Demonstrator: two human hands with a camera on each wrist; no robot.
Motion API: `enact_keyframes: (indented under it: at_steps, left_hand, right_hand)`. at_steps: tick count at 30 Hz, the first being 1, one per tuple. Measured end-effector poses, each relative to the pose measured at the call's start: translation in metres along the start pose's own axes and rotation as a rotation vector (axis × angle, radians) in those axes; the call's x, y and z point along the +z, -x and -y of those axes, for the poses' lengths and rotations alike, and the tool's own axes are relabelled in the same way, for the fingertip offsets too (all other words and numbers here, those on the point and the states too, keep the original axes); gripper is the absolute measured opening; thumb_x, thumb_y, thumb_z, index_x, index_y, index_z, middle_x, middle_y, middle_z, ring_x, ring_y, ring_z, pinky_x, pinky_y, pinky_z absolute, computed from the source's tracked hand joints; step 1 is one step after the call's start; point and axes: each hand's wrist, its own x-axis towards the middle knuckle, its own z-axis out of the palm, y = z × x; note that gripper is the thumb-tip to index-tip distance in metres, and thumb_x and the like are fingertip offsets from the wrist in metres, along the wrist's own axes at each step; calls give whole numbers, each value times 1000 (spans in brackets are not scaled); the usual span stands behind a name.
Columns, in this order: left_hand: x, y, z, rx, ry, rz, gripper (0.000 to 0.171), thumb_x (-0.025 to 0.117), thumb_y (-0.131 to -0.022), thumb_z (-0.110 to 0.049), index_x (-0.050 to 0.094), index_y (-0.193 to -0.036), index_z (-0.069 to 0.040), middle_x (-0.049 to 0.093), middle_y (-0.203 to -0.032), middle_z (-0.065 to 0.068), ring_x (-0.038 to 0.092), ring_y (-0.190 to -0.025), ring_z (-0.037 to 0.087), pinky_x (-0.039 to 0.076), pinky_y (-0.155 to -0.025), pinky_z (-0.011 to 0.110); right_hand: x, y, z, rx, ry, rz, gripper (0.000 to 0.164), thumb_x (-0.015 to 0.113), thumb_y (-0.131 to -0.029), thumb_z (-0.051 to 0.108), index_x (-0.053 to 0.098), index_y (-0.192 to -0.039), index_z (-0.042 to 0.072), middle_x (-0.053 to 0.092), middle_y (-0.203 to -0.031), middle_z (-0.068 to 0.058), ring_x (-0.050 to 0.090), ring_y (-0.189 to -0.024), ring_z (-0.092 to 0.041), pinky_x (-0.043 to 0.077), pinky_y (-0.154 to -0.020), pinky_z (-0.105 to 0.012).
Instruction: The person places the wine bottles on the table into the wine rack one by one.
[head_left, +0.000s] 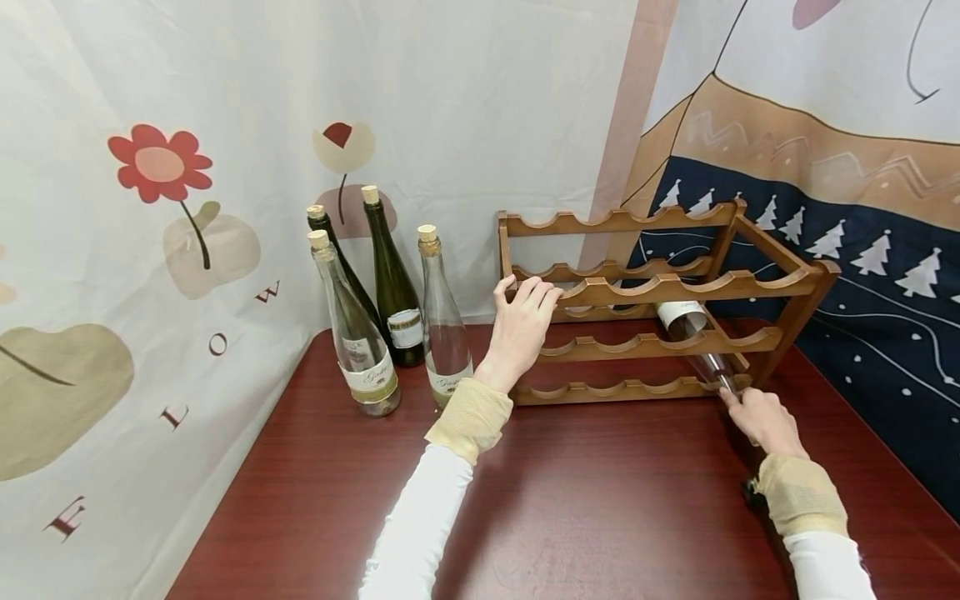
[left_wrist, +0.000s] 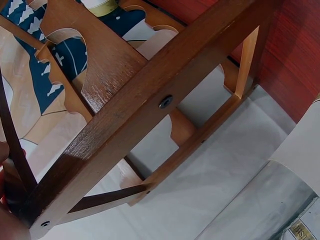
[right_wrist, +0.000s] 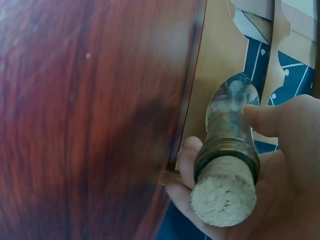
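A wooden wine rack [head_left: 675, 288] stands at the right back of the table. My left hand [head_left: 519, 329] grips its top front left corner, fingers bent over the rail; the left wrist view shows the rack's end frame [left_wrist: 115, 125] up close. A clear glass bottle [head_left: 708, 362] with a white label lies in the lower row at the right end, its neck toward me. Around that neck my right hand [head_left: 767, 423] holds the bottle, thumb on one side and fingers beneath. The cork [right_wrist: 225, 192] faces the right wrist camera.
Left of the rack stand two clear corked bottles, one outer [head_left: 367, 367] and one nearer the rack [head_left: 442, 321]. Behind them are two dark green corked bottles, left [head_left: 341, 250] and right [head_left: 396, 292]. Printed cloth [head_left: 465, 100] hangs behind the reddish table [head_left: 585, 500].
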Motion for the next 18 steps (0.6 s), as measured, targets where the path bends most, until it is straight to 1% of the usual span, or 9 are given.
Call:
enact_keyframes:
  at_steps: [2,5,7,8,11,13,15,18]
  left_hand:
    - [0,0,0,1,0,-2,16,53,-96,-18,64,-107,-20,64,-108,-9,53,-110,11,30,-103,46]
    - [1,0,0,3,-2,-9,16,55,-95,-17,64,-107,-20,64,-108,-8,53,-110,11,30,-103,45]
    - [1,1,0,3,-1,-10,16,55,-95,-17,64,-108,-20,64,-108,-9,53,-110,11,29,-104,45]
    - [1,1,0,2,-2,-10,17,55,-95,-17,64,-108,-20,64,-108,-9,53,-111,11,29,-105,45]
    - [2,2,1,-1,0,-12,18,53,-96,-18,64,-111,-21,64,-112,-9,53,-115,11,29,-107,44]
    - [2,4,2,-1,5,-23,20,52,-97,-18,63,-113,-20,63,-117,-8,52,-120,11,30,-108,44]
    - [2,4,3,-5,29,-52,22,51,-97,-18,62,-116,-19,62,-123,-6,51,-124,12,32,-108,44]
    - [0,5,5,-19,100,-123,24,51,-97,-17,61,-119,-16,60,-128,-2,51,-126,15,35,-108,44]
  right_hand:
    - [0,1,2,0,17,-17,66,29,-98,53,58,-88,-5,59,-76,-25,58,-65,-35,44,-54,-40]
    - [3,3,7,-10,48,-108,59,35,-99,45,55,-95,-10,58,-88,-34,58,-74,-48,44,-56,-49]
    - [4,4,12,-27,69,-209,50,41,-99,37,53,-97,-12,56,-94,-36,55,-80,-54,44,-57,-56]
    - [5,5,15,-40,73,-266,46,44,-98,32,53,-97,-13,54,-94,-36,54,-81,-55,43,-56,-58]
    - [2,9,28,-99,70,-443,37,53,-94,22,52,-100,-14,53,-92,-34,51,-80,-55,41,-55,-62]
    - [-3,13,40,-154,57,-561,32,57,-92,19,54,-101,-12,54,-93,-33,51,-81,-53,42,-56,-64]
    - [-11,16,54,-224,38,-666,30,60,-91,17,57,-103,-10,56,-95,-31,52,-83,-52,42,-57,-64]
    - [-25,19,76,-339,7,-794,27,64,-89,15,60,-104,-7,59,-95,-27,54,-84,-47,44,-60,-61]
